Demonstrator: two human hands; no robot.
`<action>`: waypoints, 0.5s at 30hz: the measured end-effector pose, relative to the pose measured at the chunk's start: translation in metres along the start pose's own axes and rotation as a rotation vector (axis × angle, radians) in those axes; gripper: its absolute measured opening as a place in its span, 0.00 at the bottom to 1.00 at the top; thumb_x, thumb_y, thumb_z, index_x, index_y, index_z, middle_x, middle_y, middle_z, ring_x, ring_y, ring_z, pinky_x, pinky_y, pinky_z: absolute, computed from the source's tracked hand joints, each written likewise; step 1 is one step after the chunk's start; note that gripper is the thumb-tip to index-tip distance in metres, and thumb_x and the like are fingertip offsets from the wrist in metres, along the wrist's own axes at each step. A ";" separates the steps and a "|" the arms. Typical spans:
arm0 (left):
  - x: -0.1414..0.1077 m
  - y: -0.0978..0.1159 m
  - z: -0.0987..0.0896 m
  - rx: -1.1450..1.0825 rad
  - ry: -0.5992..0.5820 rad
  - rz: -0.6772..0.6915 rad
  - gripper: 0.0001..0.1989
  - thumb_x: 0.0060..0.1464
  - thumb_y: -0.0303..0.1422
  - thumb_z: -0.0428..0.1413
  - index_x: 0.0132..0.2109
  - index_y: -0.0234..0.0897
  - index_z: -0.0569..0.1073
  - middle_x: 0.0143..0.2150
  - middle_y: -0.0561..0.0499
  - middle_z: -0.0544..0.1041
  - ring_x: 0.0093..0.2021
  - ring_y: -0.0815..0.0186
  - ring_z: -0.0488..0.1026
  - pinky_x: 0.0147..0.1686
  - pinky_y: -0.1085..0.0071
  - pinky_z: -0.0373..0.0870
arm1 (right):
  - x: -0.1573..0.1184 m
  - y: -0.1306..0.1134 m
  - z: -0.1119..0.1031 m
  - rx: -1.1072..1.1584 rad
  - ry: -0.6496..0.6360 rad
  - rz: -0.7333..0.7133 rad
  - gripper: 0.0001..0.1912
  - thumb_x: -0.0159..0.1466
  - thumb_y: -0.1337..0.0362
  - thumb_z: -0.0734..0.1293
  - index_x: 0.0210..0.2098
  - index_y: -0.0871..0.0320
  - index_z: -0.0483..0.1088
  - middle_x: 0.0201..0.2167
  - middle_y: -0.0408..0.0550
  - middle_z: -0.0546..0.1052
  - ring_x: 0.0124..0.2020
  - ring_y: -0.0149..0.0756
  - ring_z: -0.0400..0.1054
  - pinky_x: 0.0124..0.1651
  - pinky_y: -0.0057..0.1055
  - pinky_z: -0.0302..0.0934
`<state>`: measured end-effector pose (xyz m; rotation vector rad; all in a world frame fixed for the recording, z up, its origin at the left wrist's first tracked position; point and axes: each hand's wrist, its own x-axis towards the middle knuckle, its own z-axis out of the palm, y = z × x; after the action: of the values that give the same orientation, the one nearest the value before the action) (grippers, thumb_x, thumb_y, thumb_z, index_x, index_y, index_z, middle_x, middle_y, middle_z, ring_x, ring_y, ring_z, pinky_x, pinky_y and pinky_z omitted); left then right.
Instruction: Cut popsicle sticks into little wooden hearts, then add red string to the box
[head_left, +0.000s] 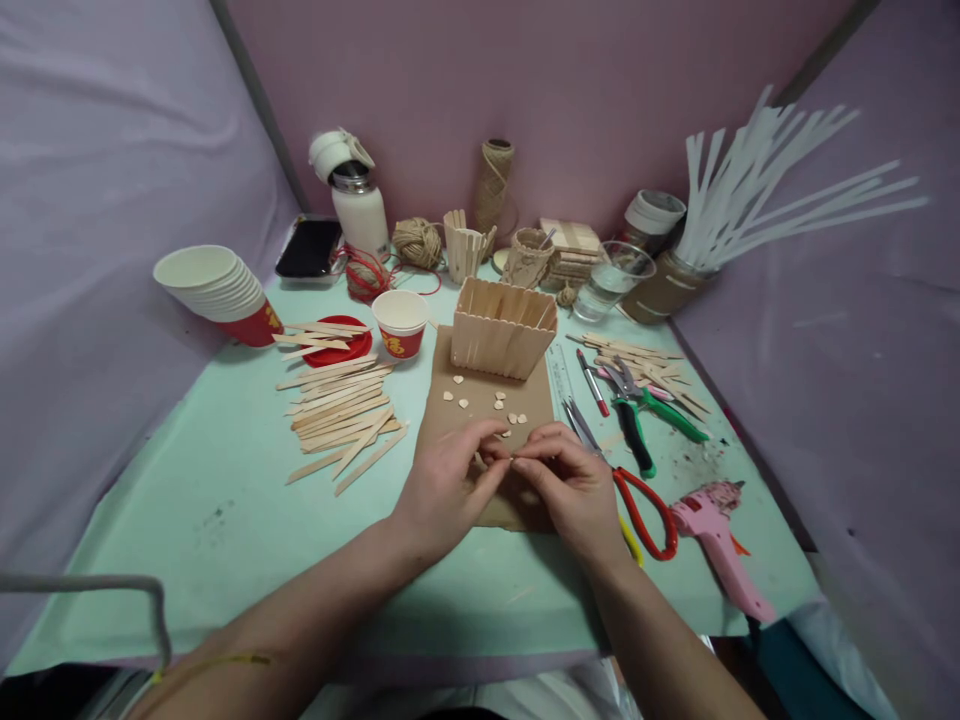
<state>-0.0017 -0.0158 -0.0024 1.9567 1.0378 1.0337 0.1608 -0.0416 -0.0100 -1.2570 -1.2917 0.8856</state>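
My left hand (pixel 459 478) and my right hand (pixel 574 480) meet over a brown cardboard sheet (pixel 442 410). Both are closed, fingertips pinched together around something tiny and pale that is too small to make out. Just beyond the fingers lie several small pale wooden pieces (pixel 499 400), some looking heart-shaped. A box made of craft sticks (pixel 504 335) stands upright at the far end of the cardboard. Beside my right hand are red-handled scissors (pixel 652 510), their blades pointing away from me.
Loose craft sticks (pixel 345 410) lie left, near a paper cup (pixel 401 325) and stacked cups (pixel 217 290). On the right are green-handled pliers (pixel 634 430), a red marker (pixel 592 382) and a pink glue gun (pixel 720 540). Twine (pixel 418 243), a bottle (pixel 360 210) and a water cup (pixel 611 280) line the back.
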 end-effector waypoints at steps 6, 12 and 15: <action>-0.002 -0.004 0.001 0.154 0.043 0.122 0.11 0.58 0.28 0.55 0.48 0.39 0.67 0.37 0.51 0.79 0.37 0.67 0.76 0.40 0.70 0.73 | -0.002 0.000 0.001 -0.065 0.004 -0.033 0.04 0.58 0.68 0.71 0.29 0.52 0.76 0.32 0.43 0.70 0.36 0.32 0.67 0.40 0.29 0.61; -0.002 -0.002 -0.001 0.174 0.037 0.115 0.08 0.59 0.30 0.54 0.46 0.39 0.68 0.37 0.50 0.79 0.38 0.65 0.77 0.41 0.68 0.72 | -0.003 -0.001 0.000 -0.089 0.014 -0.032 0.03 0.58 0.67 0.71 0.29 0.52 0.77 0.32 0.44 0.71 0.36 0.33 0.67 0.39 0.30 0.62; -0.002 -0.001 -0.001 0.153 -0.004 0.024 0.07 0.59 0.31 0.54 0.45 0.40 0.69 0.38 0.50 0.79 0.39 0.65 0.77 0.42 0.67 0.72 | -0.003 -0.002 0.000 -0.102 0.021 -0.021 0.03 0.57 0.67 0.71 0.29 0.52 0.77 0.32 0.44 0.71 0.35 0.34 0.68 0.38 0.31 0.62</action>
<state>-0.0037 -0.0169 -0.0039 2.0970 1.1233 0.9877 0.1600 -0.0451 -0.0083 -1.3266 -1.3452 0.7978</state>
